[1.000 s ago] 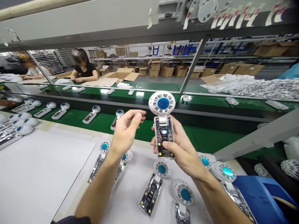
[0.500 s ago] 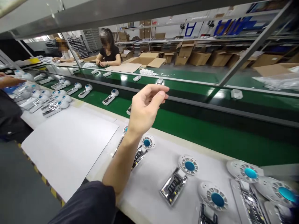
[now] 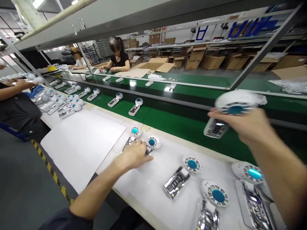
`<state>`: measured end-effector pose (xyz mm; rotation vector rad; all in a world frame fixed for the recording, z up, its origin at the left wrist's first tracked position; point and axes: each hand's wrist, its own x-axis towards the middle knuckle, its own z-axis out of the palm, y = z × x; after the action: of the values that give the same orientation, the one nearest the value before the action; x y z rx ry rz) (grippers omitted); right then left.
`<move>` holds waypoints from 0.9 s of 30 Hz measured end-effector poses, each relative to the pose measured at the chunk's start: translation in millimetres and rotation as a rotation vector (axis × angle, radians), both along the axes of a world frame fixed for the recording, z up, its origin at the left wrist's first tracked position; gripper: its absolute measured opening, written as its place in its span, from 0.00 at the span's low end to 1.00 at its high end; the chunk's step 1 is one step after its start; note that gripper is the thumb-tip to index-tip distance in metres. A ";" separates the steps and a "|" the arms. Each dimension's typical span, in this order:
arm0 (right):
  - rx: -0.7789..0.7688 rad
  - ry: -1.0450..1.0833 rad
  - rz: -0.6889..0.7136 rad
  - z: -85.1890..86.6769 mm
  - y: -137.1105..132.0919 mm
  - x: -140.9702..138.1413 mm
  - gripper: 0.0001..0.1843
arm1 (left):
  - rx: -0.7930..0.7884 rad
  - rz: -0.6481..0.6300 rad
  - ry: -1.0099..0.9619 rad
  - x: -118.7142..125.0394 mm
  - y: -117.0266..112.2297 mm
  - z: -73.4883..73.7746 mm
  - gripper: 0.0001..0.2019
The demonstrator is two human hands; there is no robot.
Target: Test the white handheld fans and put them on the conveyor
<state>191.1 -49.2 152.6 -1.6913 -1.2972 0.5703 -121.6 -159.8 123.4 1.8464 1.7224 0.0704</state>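
My right hand (image 3: 247,123), raised over the green belt and blurred, grips a handheld fan (image 3: 216,127) with a round white head and a body showing its circuit board. A small light glows on that body. Down on the white worktop, my left hand (image 3: 133,155) is closed over the body of another handheld fan (image 3: 153,142), fingers curled down and thumb on the near side. Its finger ends are partly hidden. Just beyond lies a further fan (image 3: 135,131). More fans lie to the right, including one with a silvery body (image 3: 176,182).
A green conveyor belt (image 3: 155,119) carries several fans past the worktop. A white sheet (image 3: 81,140) overhangs the table's front edge. At left a co-worker's arm (image 3: 24,84) is near a pile of fans (image 3: 69,107). A slanted metal post (image 3: 259,48) rises beyond the belt.
My left hand has dropped from above the belt onto a fan on the worktop. My right hand has come into view holding a fan. The view has shifted slightly.
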 end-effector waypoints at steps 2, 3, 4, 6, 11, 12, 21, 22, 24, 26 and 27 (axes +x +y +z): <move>-0.197 -0.069 -0.029 -16.2 21.9 -1.7 0.14 | 0.022 0.087 -0.031 6.2 -7.7 -25.7 0.24; -0.271 -0.105 -0.041 -25.3 33.1 -3.2 0.14 | 0.038 0.134 -0.065 9.3 -8.5 -35.9 0.24; -0.317 -0.141 -0.051 -34.0 43.3 -5.0 0.14 | 0.050 0.175 -0.116 12.0 -7.8 -43.5 0.24; -0.368 -0.187 -0.041 -48.7 58.3 -9.3 0.13 | 0.045 0.226 -0.274 16.5 -3.6 -50.0 0.20; -0.281 -0.133 0.069 -55.4 46.5 -33.0 0.16 | 0.030 0.269 -0.875 33.2 6.3 -19.6 0.17; -0.221 -0.101 0.110 -51.2 35.1 -40.6 0.17 | 0.068 0.289 -0.980 38.8 8.5 -8.7 0.18; 0.194 0.706 0.411 4.7 -84.6 -104.8 0.31 | 0.827 0.448 -1.600 115.6 35.2 60.5 0.20; 0.222 0.831 0.352 7.4 -86.7 -107.7 0.28 | 0.886 0.443 -1.568 124.0 34.6 61.1 0.20; 0.274 0.932 0.209 10.4 -85.0 -110.3 0.26 | 0.974 0.433 -1.511 137.6 31.2 60.4 0.19; 0.337 0.946 0.095 12.0 -80.5 -110.1 0.27 | 1.050 0.403 -1.497 146.0 26.7 60.0 0.17; 0.371 0.952 0.048 12.8 -78.6 -109.5 0.28 | 1.061 0.361 -1.525 148.3 24.5 60.5 0.17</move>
<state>81.6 -127.8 165.3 -0.8736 -0.6758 0.9411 26.7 -135.4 184.0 1.1444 0.7443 2.1795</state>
